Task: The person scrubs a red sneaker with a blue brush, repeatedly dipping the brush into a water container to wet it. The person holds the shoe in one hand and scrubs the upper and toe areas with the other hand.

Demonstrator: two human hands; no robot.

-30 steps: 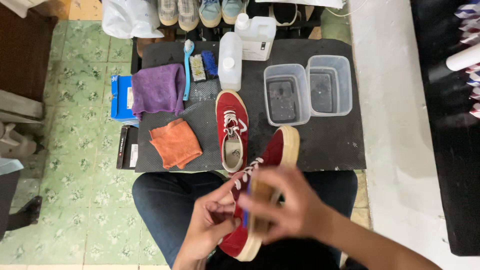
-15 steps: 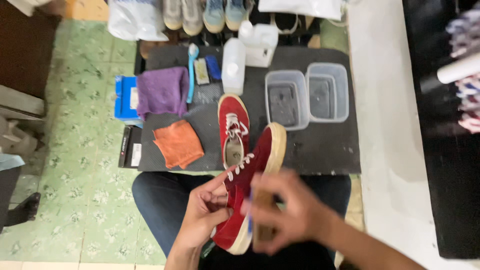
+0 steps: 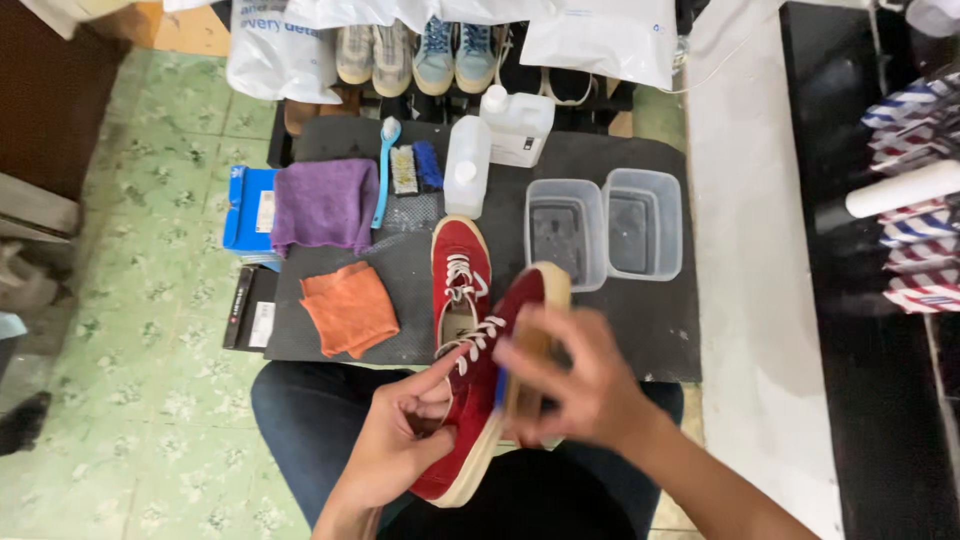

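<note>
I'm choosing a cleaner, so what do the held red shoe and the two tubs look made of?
Red shoe: likely suede or canvas; matte upper, pale rubbery sole edge, white woven laces. Two tubs: clear plastic, glossy; the dark mat shows through their walls.

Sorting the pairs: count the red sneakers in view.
2. One red sneaker lies on the dark mat; the other red sneaker is gripped by the left hand, with the right hand against its side. None seems hidden.

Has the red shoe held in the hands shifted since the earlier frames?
Yes. The held red shoe has swung: its toe, earlier right of the red shoe on the mat, now lies closer beside it, gripped by the left hand.
</note>
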